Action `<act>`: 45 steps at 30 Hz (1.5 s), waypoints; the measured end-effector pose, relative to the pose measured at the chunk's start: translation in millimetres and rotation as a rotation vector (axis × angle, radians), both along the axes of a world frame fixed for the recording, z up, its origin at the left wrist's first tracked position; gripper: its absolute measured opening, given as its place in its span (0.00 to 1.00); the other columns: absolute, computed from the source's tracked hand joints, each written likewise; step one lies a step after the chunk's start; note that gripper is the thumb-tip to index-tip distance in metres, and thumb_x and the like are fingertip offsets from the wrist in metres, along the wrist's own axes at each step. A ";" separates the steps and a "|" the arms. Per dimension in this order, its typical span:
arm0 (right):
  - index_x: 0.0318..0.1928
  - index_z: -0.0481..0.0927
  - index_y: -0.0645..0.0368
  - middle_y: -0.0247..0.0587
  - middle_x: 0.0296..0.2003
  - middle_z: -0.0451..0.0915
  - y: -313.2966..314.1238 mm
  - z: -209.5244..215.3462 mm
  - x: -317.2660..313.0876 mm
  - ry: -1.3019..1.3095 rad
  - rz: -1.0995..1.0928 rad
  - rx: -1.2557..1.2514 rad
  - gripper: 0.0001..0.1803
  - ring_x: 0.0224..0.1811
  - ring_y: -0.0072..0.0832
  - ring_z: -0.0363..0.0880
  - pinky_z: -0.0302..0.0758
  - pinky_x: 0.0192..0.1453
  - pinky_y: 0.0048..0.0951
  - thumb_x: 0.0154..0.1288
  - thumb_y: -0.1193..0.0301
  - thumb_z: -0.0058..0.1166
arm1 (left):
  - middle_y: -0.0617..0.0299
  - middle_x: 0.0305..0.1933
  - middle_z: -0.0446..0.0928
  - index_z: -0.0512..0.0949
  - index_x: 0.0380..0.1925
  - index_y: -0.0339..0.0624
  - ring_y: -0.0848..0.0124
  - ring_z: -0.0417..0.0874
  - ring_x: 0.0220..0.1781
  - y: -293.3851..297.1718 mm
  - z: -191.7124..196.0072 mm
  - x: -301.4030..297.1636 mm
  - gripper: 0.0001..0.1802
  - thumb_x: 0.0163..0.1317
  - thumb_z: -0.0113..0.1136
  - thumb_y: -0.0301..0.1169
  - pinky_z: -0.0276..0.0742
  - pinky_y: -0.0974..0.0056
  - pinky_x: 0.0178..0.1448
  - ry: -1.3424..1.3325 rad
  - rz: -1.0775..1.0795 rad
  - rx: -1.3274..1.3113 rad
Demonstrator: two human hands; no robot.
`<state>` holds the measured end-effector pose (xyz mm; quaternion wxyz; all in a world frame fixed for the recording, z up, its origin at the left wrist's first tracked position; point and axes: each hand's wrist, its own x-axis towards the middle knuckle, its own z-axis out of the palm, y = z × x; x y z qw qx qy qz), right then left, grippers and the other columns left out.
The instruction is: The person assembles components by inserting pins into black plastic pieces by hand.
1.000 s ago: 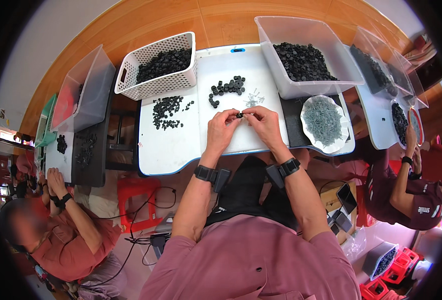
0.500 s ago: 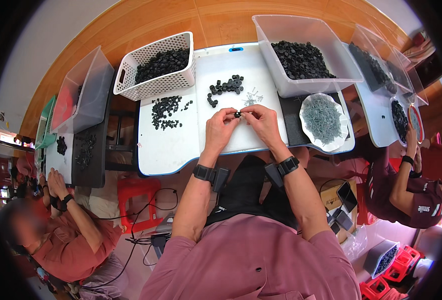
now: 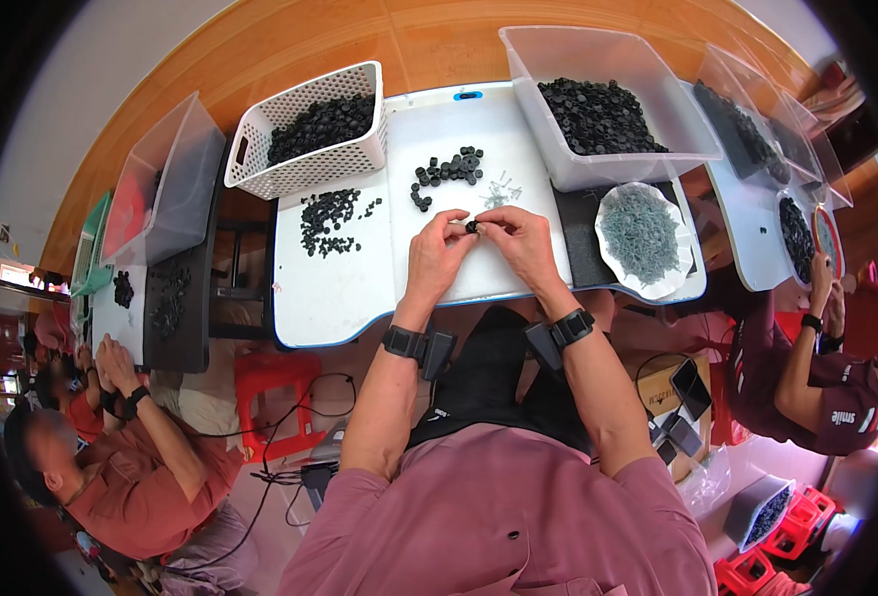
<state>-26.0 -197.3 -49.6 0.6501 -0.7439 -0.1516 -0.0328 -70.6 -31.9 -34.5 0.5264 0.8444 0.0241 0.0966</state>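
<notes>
Over the white tabletop [image 3: 339, 298], my left hand [image 3: 436, 256] and my right hand [image 3: 521, 248] meet fingertip to fingertip. Pinched between them is a small round black part [image 3: 472, 227], like a knob or cap; its details are too small to make out. Both hands are closed on it. Just beyond my fingers lie a loose group of black round caps [image 3: 451, 170] and a few pale screws [image 3: 501, 190]. Off to the left, smaller black pieces [image 3: 329, 221] are spread in a pile.
A white perforated basket [image 3: 349, 159] of black parts stands at the back left, a translucent bin [image 3: 598, 171] of black caps at the back right. A white scalloped plate [image 3: 613, 268] of screws rests on a dark mat [image 3: 582, 233]. Co-workers sit on both sides.
My hands stay almost in place, with a slight shift of the fingers around the black part. The left co-worker's head and the right co-worker's hands have moved a little.
</notes>
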 end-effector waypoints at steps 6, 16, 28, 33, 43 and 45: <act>0.43 0.91 0.62 0.41 0.34 0.90 0.4 1.2 -0.1 0.005 0.018 -0.015 0.08 0.32 0.22 0.85 0.80 0.38 0.25 0.64 0.76 0.67 | 0.56 0.38 0.90 0.85 0.50 0.36 0.71 0.89 0.38 1.3 -4.8 -0.1 0.17 0.63 0.73 0.30 0.82 0.66 0.45 0.002 0.016 -0.015; 0.41 0.90 0.62 0.41 0.34 0.89 1.3 -1.4 -0.5 -0.079 0.021 -0.071 0.07 0.34 0.27 0.87 0.81 0.39 0.27 0.63 0.79 0.66 | 0.54 0.40 0.90 0.85 0.48 0.35 0.67 0.91 0.40 0.8 -11.6 0.2 0.15 0.63 0.72 0.29 0.82 0.65 0.44 -0.067 0.018 0.046; 0.39 0.89 0.61 0.43 0.32 0.86 8.0 4.0 -8.4 -0.367 -0.053 -0.231 0.07 0.32 0.37 0.86 0.82 0.37 0.33 0.60 0.81 0.68 | 0.54 0.36 0.90 0.84 0.46 0.35 0.67 0.91 0.36 -0.2 -8.9 -0.7 0.13 0.63 0.70 0.28 0.82 0.65 0.41 -0.047 0.039 0.025; 0.39 0.88 0.60 0.42 0.32 0.86 10.7 3.1 -9.1 -0.410 -0.058 -0.254 0.07 0.32 0.39 0.87 0.82 0.37 0.34 0.60 0.80 0.67 | 0.54 0.35 0.90 0.84 0.46 0.35 0.69 0.90 0.34 0.1 -7.6 -0.1 0.13 0.63 0.70 0.27 0.81 0.65 0.40 -0.039 0.048 0.011; 0.42 0.86 0.56 0.40 0.32 0.85 10.4 0.3 -13.2 -0.629 -0.045 -0.349 0.07 0.31 0.41 0.86 0.82 0.35 0.37 0.63 0.78 0.65 | 0.57 0.32 0.89 0.85 0.50 0.36 0.70 0.89 0.32 6.4 -6.6 0.4 0.16 0.64 0.70 0.32 0.81 0.65 0.39 0.002 -0.009 -0.056; 0.43 0.86 0.56 0.41 0.32 0.86 12.3 2.7 -14.1 -0.628 -0.059 -0.350 0.08 0.31 0.41 0.86 0.82 0.35 0.37 0.64 0.78 0.65 | 0.57 0.32 0.89 0.85 0.51 0.35 0.73 0.88 0.32 10.5 -6.1 1.9 0.18 0.64 0.70 0.32 0.81 0.66 0.39 0.026 -0.036 -0.092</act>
